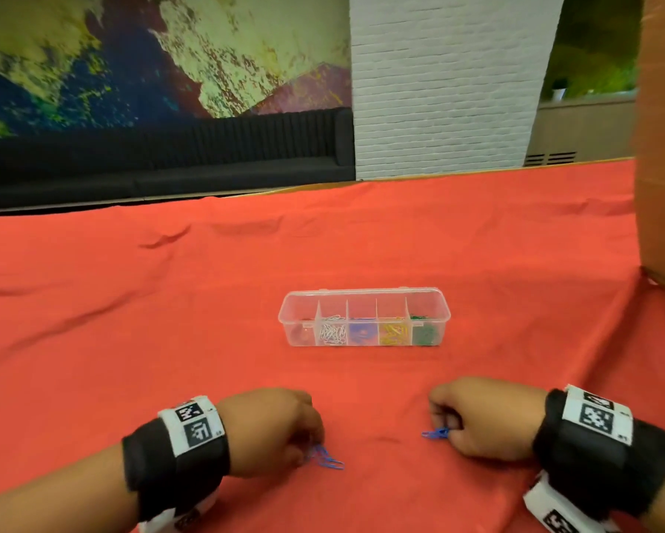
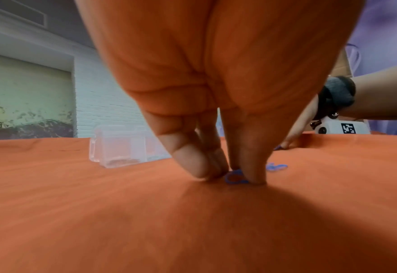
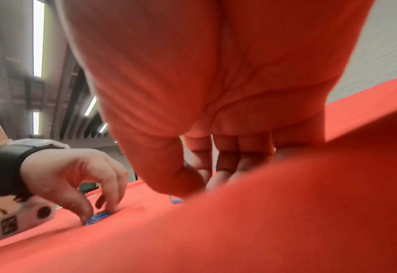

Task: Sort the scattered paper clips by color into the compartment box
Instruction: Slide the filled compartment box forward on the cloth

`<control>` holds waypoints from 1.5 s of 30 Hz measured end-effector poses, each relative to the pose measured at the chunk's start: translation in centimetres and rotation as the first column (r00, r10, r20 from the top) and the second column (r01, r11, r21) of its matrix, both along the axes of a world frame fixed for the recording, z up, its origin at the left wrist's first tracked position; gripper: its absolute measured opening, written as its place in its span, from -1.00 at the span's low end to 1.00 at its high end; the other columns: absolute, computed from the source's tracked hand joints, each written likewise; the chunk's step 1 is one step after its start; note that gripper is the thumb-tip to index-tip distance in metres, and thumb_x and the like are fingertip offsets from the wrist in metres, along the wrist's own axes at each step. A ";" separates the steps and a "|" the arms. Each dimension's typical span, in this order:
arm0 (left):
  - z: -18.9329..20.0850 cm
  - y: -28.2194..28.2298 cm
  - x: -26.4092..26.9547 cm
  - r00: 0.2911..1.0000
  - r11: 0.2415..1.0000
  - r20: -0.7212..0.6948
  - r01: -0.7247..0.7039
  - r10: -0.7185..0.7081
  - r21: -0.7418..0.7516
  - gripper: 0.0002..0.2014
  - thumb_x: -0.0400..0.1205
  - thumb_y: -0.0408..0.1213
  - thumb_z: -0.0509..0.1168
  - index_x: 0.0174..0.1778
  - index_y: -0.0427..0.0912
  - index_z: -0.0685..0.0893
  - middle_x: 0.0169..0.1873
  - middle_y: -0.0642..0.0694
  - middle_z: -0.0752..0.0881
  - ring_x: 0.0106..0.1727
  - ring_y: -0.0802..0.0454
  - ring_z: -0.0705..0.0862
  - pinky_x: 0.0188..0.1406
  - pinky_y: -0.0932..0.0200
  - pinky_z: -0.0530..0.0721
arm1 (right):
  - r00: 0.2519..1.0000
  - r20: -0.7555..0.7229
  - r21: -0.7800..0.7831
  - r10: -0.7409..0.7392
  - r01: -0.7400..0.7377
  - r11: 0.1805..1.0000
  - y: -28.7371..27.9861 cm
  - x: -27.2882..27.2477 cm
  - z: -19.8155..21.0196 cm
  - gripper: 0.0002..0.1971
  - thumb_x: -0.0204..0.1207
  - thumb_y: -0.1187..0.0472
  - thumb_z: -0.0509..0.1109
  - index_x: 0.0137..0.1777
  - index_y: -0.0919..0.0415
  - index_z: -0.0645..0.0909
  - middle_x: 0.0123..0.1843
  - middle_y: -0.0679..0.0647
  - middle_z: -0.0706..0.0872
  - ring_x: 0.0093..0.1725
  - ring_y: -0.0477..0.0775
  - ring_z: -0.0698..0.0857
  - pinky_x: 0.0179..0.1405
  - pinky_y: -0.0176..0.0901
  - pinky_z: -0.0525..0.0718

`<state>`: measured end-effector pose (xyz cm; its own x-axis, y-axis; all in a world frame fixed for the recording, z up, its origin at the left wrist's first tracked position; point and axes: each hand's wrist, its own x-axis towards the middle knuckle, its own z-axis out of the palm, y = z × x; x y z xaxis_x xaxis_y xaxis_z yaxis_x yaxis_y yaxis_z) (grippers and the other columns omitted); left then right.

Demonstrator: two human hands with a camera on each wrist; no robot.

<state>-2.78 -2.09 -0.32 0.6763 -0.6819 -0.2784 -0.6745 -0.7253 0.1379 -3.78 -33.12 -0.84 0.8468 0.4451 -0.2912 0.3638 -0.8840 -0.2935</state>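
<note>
Paper clips of blue colour lie in two small groups on the red cloth [image 1: 361, 244] that covers the surface, both on the near side of the compartment box [image 1: 363, 318]. We see the left group of blue clips [image 1: 325, 458] under the fingertips of the left hand [image 1: 273, 428]; in the left wrist view the fingertips [image 2: 193, 164] and thumb press down on the cloth on either side of one blue clip [image 2: 235, 178], with more blue clips [image 2: 277, 167] lying just beyond. The fingers are curled around that clip and touch it, and the clip still rests on the cloth.

We see the right hand [image 1: 481, 417] with curled fingers pinching a second blue clip bundle [image 1: 435, 433], which projects to the left of the fingertips. In the right wrist view the bundle is partly hidden by a fold of cloth.

The compartment box is clear plastic, stands well beyond both hands near the middle of the cloth, and has its lid open toward the far side. Its five compartments hold, from left to right: red clips [image 1: 299, 334], white clips [image 1: 331, 334], blue clips [image 1: 361, 334], yellow clips [image 1: 393, 334] and green clips [image 1: 425, 334].

Both wrists carry black bands with printed marker tags [image 1: 192, 425]. A cardboard panel [image 1: 661, 128] stands at the right edge.
</note>
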 end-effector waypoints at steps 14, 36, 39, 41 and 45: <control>0.2 1.2 0.5 0.683 0.626 -0.693 -0.650 0.231 -0.432 -0.93 0.45 -0.35 0.24 -0.28 -0.10 0.59 -0.43 -0.07 0.69 -0.48 0.04 0.63 -0.52 0.27 0.57 | 0.716 -0.696 0.673 -0.052 0.677 0.299 -1.0 0.7 0.8 -0.72 0.37 0.44 0.03 -0.26 0.29 0.59 -0.37 0.23 0.53 -0.45 0.12 0.55 -0.64 -0.21 0.46; 1.0 0.8 0.1 0.970 0.976 -0.159 -0.200 0.185 -0.084 -0.77 0.47 0.00 0.43 0.04 0.15 0.73 -0.35 0.11 0.62 -0.35 0.23 0.56 -0.32 0.28 0.49 | 0.971 0.008 -0.155 0.240 -0.236 0.959 12.4 -0.2 1.7 -0.79 0.47 -0.06 0.40 -0.06 0.06 0.66 -0.07 0.07 0.76 -0.13 0.16 0.67 -0.18 -0.09 0.60; 0.7 0.7 -0.6 0.995 0.993 0.024 -0.101 0.099 0.054 -0.69 0.47 0.08 0.37 0.14 0.28 0.65 -0.05 0.08 0.72 -0.01 0.07 0.69 -0.06 0.18 0.61 | 0.963 0.021 -0.188 0.267 -0.259 0.947 13.1 0.1 1.1 -0.78 0.48 -0.01 0.38 -0.05 0.12 0.68 -0.09 0.13 0.77 -0.09 0.25 0.71 -0.08 0.01 0.71; 0.1 0.8 -0.7 0.996 0.996 0.058 -0.067 0.064 0.053 -0.72 0.49 0.06 0.30 0.12 0.27 0.63 0.00 0.06 0.73 0.02 -0.01 0.70 -0.03 0.10 0.67 | 0.963 -0.013 -0.156 0.271 -0.269 0.950 13.2 0.1 0.9 -0.83 0.48 0.07 0.33 -0.06 0.11 0.67 -0.07 0.13 0.76 -0.08 0.25 0.70 -0.03 0.05 0.73; 0.1 1.1 -0.2 0.998 0.998 -0.014 -0.053 0.053 0.024 -0.79 0.53 0.02 0.25 0.02 0.10 0.65 -0.11 0.04 0.75 -0.12 0.02 0.68 -0.15 0.22 0.60 | 0.972 -0.103 -0.046 0.209 -0.215 0.976 12.7 0.6 1.7 -0.90 0.44 0.06 0.32 -0.12 0.02 0.61 -0.10 0.01 0.71 -0.10 0.13 0.66 -0.08 -0.07 0.65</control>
<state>-2.95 -1.04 -0.23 0.7074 -0.6380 -0.3041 -0.6329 -0.7633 0.1293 -3.22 -20.44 0.86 0.7015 0.5919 -0.3969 0.5168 -0.8060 -0.2888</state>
